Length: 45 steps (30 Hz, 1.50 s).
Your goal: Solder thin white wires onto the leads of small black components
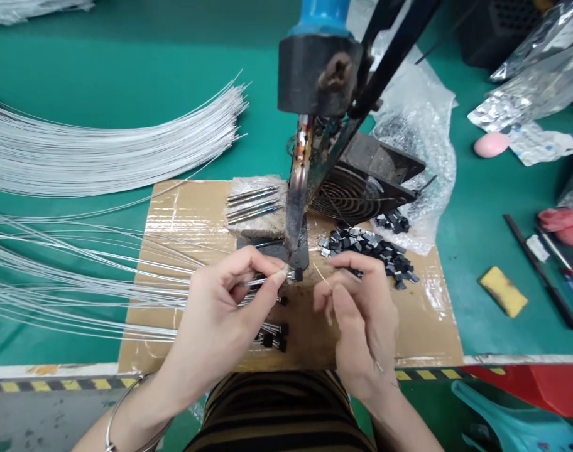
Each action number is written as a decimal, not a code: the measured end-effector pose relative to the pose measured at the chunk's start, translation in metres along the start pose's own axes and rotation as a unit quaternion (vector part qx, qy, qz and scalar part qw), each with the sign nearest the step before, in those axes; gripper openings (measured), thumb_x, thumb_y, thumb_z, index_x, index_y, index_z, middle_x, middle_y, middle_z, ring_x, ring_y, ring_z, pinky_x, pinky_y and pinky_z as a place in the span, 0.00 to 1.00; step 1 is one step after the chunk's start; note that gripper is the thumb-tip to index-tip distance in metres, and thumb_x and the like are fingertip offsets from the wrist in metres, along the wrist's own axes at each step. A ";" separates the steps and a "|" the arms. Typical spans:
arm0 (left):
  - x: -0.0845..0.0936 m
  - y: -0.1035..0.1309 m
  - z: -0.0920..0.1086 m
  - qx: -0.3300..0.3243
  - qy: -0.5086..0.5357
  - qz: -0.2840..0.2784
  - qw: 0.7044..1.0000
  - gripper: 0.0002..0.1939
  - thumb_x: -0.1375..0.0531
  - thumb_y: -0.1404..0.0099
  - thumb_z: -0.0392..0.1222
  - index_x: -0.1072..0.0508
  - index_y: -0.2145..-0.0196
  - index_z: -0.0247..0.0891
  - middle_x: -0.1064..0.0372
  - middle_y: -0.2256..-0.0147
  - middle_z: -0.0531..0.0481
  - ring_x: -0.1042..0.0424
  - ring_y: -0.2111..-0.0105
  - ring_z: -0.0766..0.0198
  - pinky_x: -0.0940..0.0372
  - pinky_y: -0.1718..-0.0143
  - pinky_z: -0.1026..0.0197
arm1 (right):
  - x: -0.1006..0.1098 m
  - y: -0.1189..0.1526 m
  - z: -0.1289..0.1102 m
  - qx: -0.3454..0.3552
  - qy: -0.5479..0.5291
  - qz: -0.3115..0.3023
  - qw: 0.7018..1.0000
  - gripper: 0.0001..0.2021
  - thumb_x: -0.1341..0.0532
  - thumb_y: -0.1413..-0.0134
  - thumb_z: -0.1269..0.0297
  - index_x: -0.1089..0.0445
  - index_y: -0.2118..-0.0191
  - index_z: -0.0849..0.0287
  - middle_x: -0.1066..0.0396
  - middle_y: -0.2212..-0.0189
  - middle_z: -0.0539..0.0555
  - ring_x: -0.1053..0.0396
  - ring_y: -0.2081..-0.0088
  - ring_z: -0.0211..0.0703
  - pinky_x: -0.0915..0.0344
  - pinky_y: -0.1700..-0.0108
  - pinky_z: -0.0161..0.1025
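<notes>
My left hand [230, 307] is closed in a pinch on a thin white wire, and a small black connector [296, 275] sits just past its fingertips. Right above that connector is the tip of a soldering iron [296, 207], fixed in a stand and pointing down. My right hand [364, 314] has its fingers curled around a thin strand of solder wire [319, 272], whose free end points toward the iron tip. Several wires with black connectors [279, 339] at their ends lie beneath and beside my left hand.
Cardboard [423, 326] covers the work area. A heap of loose connectors [371, 248] lies right of the iron, before a black fan [352, 198]. A thick wire bundle [102, 154] is at left. Metal rods rest on a wrapped block [256, 226]. A yellow sponge [503, 291] lies right.
</notes>
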<state>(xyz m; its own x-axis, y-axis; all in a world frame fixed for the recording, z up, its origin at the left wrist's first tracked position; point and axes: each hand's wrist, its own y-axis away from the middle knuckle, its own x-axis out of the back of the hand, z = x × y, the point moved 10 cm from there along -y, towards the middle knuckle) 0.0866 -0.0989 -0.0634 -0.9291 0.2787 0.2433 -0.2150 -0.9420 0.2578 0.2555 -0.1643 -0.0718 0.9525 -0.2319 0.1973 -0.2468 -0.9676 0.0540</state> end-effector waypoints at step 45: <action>0.015 -0.008 0.018 -0.021 0.008 0.055 0.998 0.04 0.31 0.34 0.36 0.20 0.67 0.43 0.19 0.65 0.55 0.25 0.70 0.68 0.36 0.72 0.66 | -0.007 -0.020 -0.031 0.031 -0.113 0.007 0.993 0.11 0.36 0.38 0.78 0.31 0.68 0.54 0.18 0.49 0.53 0.20 0.46 0.47 0.25 0.39 0.48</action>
<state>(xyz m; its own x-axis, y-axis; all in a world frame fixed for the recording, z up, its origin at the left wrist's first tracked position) 0.0799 -0.0843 -0.0448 -0.9521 0.1708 0.2538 -0.1239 -0.9738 0.1905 0.2489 -0.1400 -0.0442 0.9664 -0.2555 -0.0281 -0.2558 -0.9667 -0.0090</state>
